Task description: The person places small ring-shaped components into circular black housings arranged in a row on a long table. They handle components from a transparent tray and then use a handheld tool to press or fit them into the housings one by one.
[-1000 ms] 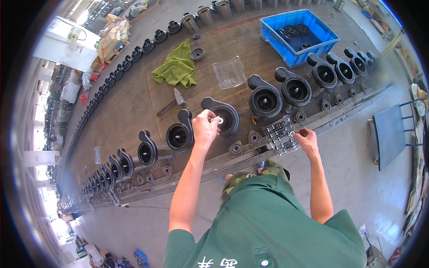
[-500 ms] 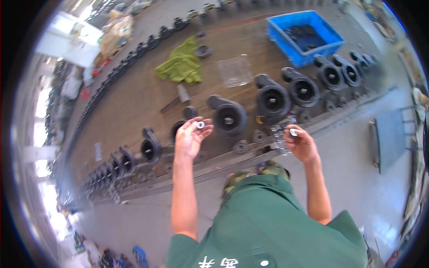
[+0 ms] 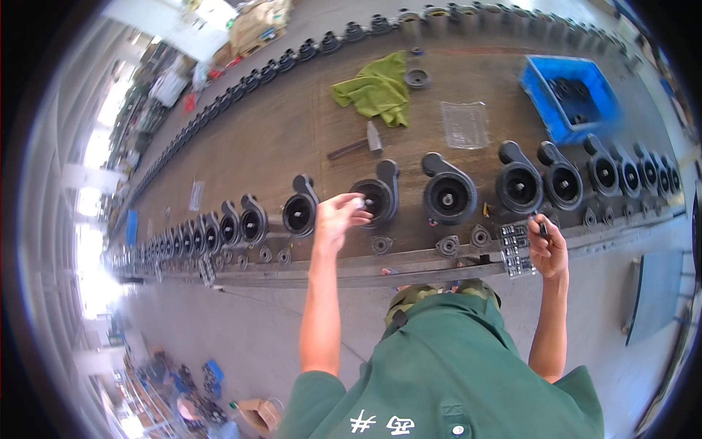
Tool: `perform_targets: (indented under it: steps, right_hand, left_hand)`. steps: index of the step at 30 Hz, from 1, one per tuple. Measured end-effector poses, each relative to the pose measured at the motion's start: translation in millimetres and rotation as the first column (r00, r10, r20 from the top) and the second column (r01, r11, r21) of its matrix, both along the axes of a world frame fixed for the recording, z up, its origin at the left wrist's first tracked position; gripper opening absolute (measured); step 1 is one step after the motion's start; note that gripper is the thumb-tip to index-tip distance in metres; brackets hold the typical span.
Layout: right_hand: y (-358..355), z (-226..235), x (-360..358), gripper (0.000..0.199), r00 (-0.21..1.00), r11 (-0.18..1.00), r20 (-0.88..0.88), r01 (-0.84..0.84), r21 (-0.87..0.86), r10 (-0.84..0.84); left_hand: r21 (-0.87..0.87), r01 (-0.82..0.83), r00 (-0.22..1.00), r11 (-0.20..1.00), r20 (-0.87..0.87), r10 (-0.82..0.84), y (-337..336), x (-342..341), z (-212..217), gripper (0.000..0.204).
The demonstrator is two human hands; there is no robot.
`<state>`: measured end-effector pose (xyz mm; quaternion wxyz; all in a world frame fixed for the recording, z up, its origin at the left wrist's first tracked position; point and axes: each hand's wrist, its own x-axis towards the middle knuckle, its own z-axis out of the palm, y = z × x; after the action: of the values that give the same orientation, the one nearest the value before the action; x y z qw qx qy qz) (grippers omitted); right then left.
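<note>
My left hand (image 3: 337, 221) pinches a small pale ring (image 3: 360, 204) in its fingertips, over the front of a black pump housing (image 3: 387, 184) with a curved outlet. Whether the ring touches the housing I cannot tell. Off to the right, my right hand (image 3: 550, 247) is closed around a small dark cylindrical part (image 3: 542, 230). That hand is beside a clear tray (image 3: 516, 250) of small metal parts at the bench's near edge. Between my hands stands another black housing (image 3: 450, 199) with a metal shaft end in its middle.
More housings (image 3: 519, 188) line the bench (image 3: 278, 146) both ways, with small flanges (image 3: 447, 246) before them. Beyond lie a hammer (image 3: 374, 137), a green cloth (image 3: 376, 88), a clear plastic tray (image 3: 464, 124) and a blue crate (image 3: 570, 99) holding dark parts.
The view has shifted left along the bench. My left hand has brought the ring to the front of a housing. My right hand stays by the parts tray, its fingers turned upward.
</note>
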<state>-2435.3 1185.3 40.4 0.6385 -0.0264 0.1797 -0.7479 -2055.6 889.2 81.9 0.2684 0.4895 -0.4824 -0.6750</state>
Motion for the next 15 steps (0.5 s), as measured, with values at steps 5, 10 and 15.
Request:
perform_targets:
  steps: [5, 10, 15]
  right_hand:
    - [0.2, 7.2, 5.0, 0.015, 0.976, 0.988, -0.214, 0.061, 0.141, -0.029]
    - [-6.1, 13.2, 33.0, 0.027, 0.887, 0.898, -0.460, 0.179, 0.402, 0.029]
    - [-18.7, 25.8, 59.7, 0.031, 0.828, 0.866, -0.543, 0.160, 0.474, 0.144]
  left_hand:
    - [-0.177, 0.139, 0.917, 0.974, 0.395, -0.059, -2.2, -31.8, 10.7, 0.016]
    - [-0.098, 0.147, 0.899, 0.984, 0.429, -0.092, -6.3, -20.4, 9.8, 0.015]
    - [-0.214, 0.072, 0.895, 0.974, 0.444, 0.032, -10.7, -17.9, -8.3, 0.015]
